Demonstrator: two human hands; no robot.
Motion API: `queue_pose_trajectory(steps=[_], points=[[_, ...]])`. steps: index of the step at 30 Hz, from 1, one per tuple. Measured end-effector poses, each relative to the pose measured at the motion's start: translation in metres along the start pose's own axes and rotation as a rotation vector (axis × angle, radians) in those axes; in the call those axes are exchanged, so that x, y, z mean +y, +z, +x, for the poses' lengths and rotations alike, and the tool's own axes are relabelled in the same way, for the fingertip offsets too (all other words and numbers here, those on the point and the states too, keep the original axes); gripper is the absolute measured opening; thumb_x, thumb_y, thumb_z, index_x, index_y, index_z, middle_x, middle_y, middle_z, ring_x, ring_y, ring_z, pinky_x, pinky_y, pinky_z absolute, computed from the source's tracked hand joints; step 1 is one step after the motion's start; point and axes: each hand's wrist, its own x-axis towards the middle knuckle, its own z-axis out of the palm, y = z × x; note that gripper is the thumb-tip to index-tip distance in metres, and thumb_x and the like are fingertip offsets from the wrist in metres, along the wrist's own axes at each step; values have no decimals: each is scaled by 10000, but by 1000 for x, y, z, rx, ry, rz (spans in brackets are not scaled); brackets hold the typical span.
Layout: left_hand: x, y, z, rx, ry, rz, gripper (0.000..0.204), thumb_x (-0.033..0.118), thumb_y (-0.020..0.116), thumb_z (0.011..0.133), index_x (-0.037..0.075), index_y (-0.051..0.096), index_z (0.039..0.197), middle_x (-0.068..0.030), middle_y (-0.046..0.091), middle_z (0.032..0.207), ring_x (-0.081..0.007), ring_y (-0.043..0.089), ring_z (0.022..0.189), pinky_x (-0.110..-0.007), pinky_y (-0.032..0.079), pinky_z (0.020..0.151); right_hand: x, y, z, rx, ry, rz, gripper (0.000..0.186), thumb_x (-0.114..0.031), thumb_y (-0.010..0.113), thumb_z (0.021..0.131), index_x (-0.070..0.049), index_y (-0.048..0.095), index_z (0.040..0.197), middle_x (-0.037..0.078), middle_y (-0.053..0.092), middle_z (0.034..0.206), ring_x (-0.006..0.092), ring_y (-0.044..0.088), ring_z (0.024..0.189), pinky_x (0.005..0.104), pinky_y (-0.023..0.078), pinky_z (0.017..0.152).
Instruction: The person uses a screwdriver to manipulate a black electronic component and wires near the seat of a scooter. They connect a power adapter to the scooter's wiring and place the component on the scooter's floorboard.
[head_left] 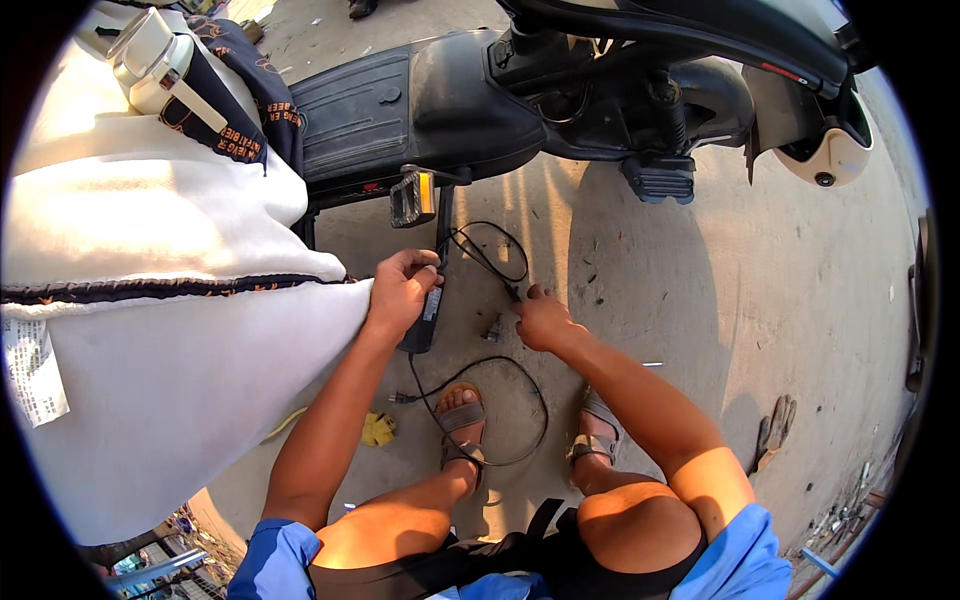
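A black charger brick (420,335) with a pale label hangs or stands below the scooter's pedal. My left hand (402,292) is closed round its upper end. From there a thin black cable (524,252) loops to the right, and my right hand (547,322) grips its dark connector (514,294) between the fingers. A second black cord (546,410) leaves the charger's lower end, curls over the ground by my feet and ends in a plug (402,398) beside my left foot.
A black electric scooter (430,110) spans the far side, its pedal (412,197) jutting toward me. White cloth (200,380) drapes at the left, with a cream-coloured lamp-like part (150,65) above. A yellow crumpled thing (378,429) and a work glove (774,432) lie on the ground.
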Motion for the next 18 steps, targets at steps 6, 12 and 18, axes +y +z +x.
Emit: queue_pose_trajectory(steps=[6,12,18], points=[[-4,-16,5,-7,-31,15,156,11,581,929,-31,659,1057,-82,681,991,-148,661,820,-270,527,754,5,21,16,153,-15,-127,311,-179,642,800,-143,715,1101,193,559,1163,375,580,1076,471,531,852],[-14,-11,7,-104,13,80,166,26,586,921,-45,653,1054,-80,675,962,-141,654,815,-276,529,754,-3,-43,4,575,56,167,143,-149,682,797,-80,687,923,151,643,949,329,658,855,438,530,718],[-1,10,3,-175,55,307,201,93,616,880,-55,676,1001,-96,691,841,-143,641,804,-287,511,726,14,-157,-18,959,152,602,175,-145,708,821,-5,605,838,69,587,606,129,544,541,313,440,532]])
